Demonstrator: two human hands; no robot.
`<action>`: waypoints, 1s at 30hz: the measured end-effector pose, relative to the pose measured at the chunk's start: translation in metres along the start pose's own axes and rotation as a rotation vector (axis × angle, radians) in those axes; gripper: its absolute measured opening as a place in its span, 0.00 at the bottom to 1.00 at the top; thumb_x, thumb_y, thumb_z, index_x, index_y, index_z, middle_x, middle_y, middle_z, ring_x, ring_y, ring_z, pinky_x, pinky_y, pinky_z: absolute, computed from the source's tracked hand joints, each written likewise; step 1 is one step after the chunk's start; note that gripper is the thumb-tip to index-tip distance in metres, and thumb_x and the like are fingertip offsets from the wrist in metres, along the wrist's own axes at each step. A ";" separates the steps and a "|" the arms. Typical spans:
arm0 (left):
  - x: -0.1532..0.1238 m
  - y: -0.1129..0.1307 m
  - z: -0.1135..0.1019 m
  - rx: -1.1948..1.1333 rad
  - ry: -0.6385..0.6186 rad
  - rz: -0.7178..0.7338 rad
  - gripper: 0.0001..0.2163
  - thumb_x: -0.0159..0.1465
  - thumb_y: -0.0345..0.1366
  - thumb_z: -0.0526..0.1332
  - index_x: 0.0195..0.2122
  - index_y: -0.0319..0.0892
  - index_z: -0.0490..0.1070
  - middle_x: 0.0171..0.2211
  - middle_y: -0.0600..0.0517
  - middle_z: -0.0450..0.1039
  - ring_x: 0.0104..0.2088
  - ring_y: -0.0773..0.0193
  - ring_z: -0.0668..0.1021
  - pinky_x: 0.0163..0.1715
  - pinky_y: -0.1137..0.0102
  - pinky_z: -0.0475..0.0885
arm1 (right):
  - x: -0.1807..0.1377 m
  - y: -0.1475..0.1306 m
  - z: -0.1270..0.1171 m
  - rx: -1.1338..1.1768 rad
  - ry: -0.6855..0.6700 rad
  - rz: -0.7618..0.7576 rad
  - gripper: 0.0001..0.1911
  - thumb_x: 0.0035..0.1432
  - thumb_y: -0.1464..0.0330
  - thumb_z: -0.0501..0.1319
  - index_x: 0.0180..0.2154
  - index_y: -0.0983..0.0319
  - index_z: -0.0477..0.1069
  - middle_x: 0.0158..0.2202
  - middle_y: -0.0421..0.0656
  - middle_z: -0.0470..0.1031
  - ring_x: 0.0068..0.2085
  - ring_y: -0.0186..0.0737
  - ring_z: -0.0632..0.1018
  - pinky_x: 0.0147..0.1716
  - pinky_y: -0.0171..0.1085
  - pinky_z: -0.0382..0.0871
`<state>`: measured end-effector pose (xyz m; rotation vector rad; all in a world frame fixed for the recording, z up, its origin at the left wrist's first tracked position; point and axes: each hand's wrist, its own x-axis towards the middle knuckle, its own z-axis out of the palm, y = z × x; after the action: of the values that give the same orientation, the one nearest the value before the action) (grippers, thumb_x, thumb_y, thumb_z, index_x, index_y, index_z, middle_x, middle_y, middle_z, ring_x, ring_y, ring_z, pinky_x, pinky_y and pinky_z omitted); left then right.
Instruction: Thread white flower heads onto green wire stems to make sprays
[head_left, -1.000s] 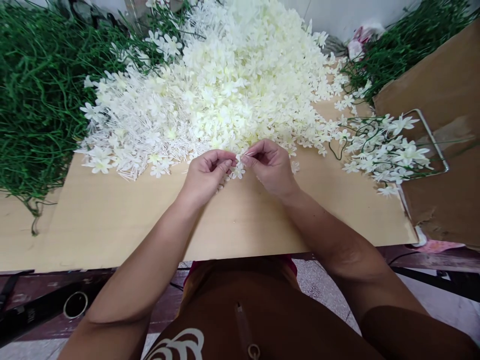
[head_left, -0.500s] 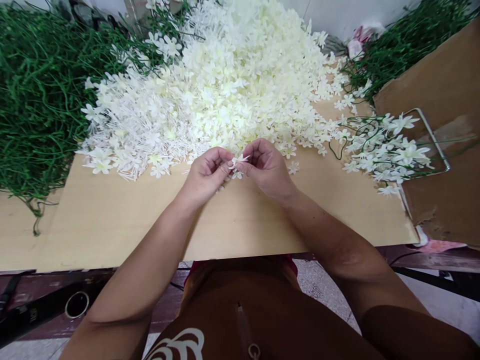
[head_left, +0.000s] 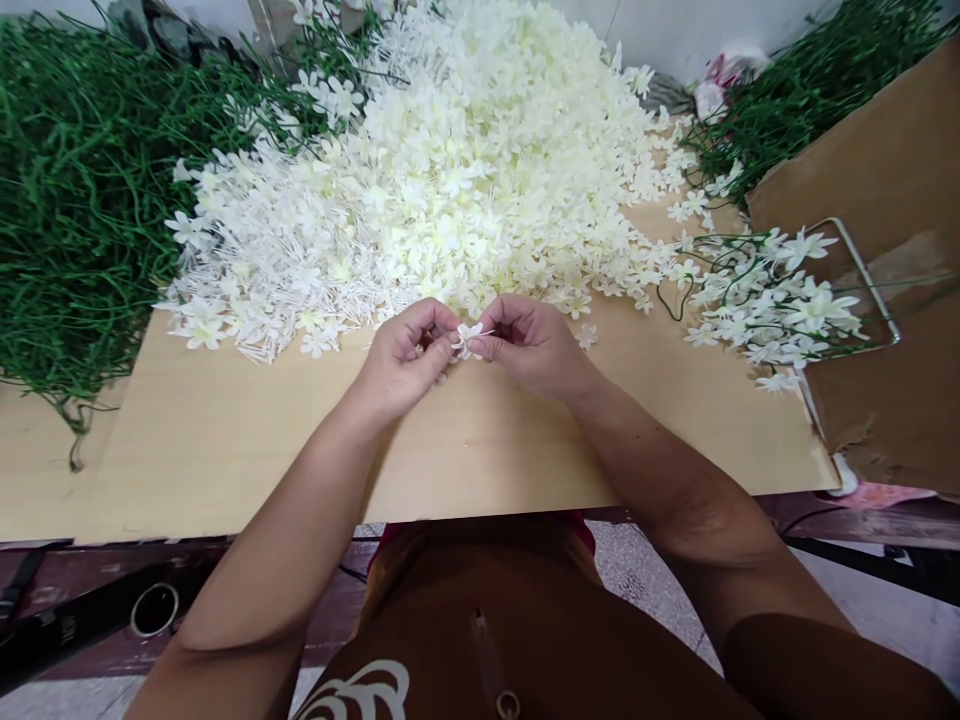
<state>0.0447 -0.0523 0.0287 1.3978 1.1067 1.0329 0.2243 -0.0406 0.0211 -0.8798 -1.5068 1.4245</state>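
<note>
I pinch a small white flower [head_left: 467,339] between the fingertips of my left hand [head_left: 409,352] and right hand [head_left: 538,348], just above the worktop [head_left: 487,465], in front of a heap of loose white flowers [head_left: 480,190]. My fingers cover parts of the petals, so I can't make out exactly how its pieces fit; a thin pale strand shows by my right thumb. The heap runs out of view at the top, and the green stems [head_left: 82,200] are cut off at my left. On my right, flowers on stems [head_left: 799,305] partly hide a wire frame [head_left: 862,262] against brown cardboard [head_left: 892,420].
</note>
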 end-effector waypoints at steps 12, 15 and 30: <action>0.001 0.000 0.001 -0.080 -0.076 -0.104 0.10 0.52 0.39 0.67 0.29 0.43 0.68 0.21 0.56 0.68 0.21 0.70 0.69 0.20 0.75 0.64 | -0.002 0.004 0.005 -0.007 -0.006 -0.034 0.23 0.48 0.54 0.74 0.33 0.60 0.68 0.27 0.36 0.69 0.29 0.31 0.70 0.30 0.35 0.67; 0.001 -0.002 0.000 -0.004 -0.078 -0.075 0.08 0.54 0.39 0.65 0.29 0.43 0.68 0.22 0.55 0.69 0.21 0.69 0.70 0.20 0.74 0.65 | -0.002 0.003 0.003 -0.066 0.024 -0.059 0.21 0.48 0.55 0.74 0.29 0.61 0.67 0.25 0.36 0.67 0.28 0.31 0.68 0.29 0.35 0.65; 0.010 -0.023 -0.062 0.916 0.259 -0.061 0.06 0.56 0.35 0.65 0.34 0.44 0.79 0.32 0.48 0.71 0.34 0.53 0.75 0.39 0.61 0.68 | 0.004 0.003 -0.007 -0.059 0.054 -0.039 0.19 0.46 0.58 0.74 0.26 0.61 0.67 0.26 0.37 0.71 0.28 0.31 0.70 0.28 0.35 0.67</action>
<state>-0.0160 -0.0284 0.0129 1.9372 1.9463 0.6760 0.2289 -0.0337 0.0183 -0.9126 -1.5240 1.3247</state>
